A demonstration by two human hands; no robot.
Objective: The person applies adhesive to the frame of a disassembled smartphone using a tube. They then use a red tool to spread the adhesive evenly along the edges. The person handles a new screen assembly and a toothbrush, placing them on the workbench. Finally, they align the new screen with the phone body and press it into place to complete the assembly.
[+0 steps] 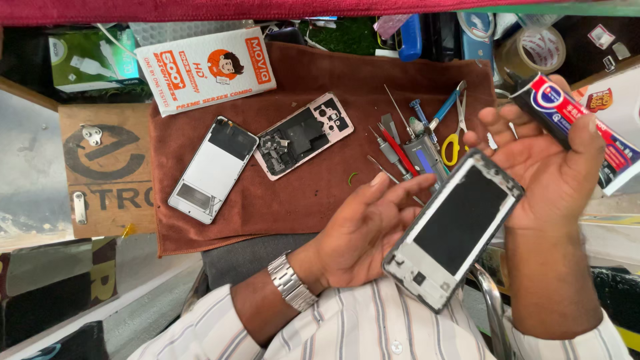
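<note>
While we look down at our hands, we see a phone frame [455, 229] with a dark middle and a pale grey edge, held up over our lap and striped shirt [373, 327]. Our left hand [365, 230] holds it by its left side, with the fingers stretched out flat along the edge. Our right hand [543, 163] is under its top corner, and the thumb and palm of that hand are wrapped around a glue tube [573, 123] (dark, with red and white on it). So both hands are full.

Just past our fingers lies a brown cloth [313, 193] on the table. On it we see a little pile of tools [417, 143]: thin picks, a blue screwdriver and small scissors with yellow handles. More to the left lie an opened phone body [303, 135] with its insides showing, and beside it a white phone back [213, 170], both flat and close together. A white and orange box [205, 69] sits on the far left corner of the cloth. A roll of tape [532, 52] rests at the far right.
</note>
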